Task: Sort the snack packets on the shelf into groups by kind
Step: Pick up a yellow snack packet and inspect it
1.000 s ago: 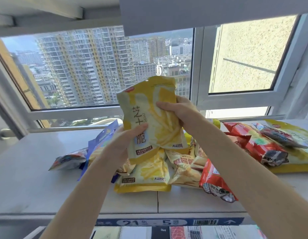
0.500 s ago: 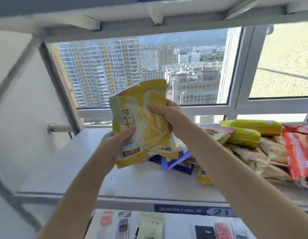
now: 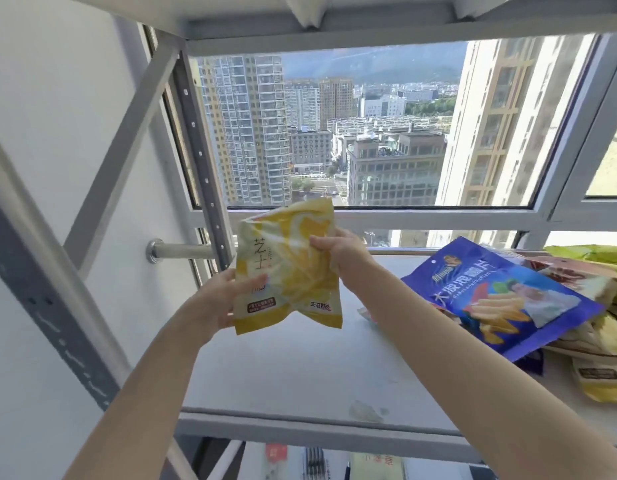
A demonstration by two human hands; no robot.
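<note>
since a second ago my view has swung left along the shelf (image 3: 300, 382), and the yellow packet (image 3: 289, 268) has come with it, away from the pile it hung over and out above the bare left stretch of the board. i read that as the start of a yellow group at this end, with the packet not yet set down. my left hand (image 3: 217, 299) grips its lower left edge, thumb curled over the front, and my right hand (image 3: 338, 249) pinches its upper right side, fingers folded round the foil. the packet hangs upright, clear of the board, near the metal upright (image 3: 199, 161) of the rack.

to the right, well apart from the packet, a blue packet (image 3: 501, 296) lies tilted on top of a heap of other packets (image 3: 598, 341), yellow, red and green ones mixed; most of the sorting looks undone. a scrap of clear wrapper (image 3: 364, 410) lies near the front edge. nothing sits under the packet, so the drop looks open; only the upright crowds the far left.
</note>
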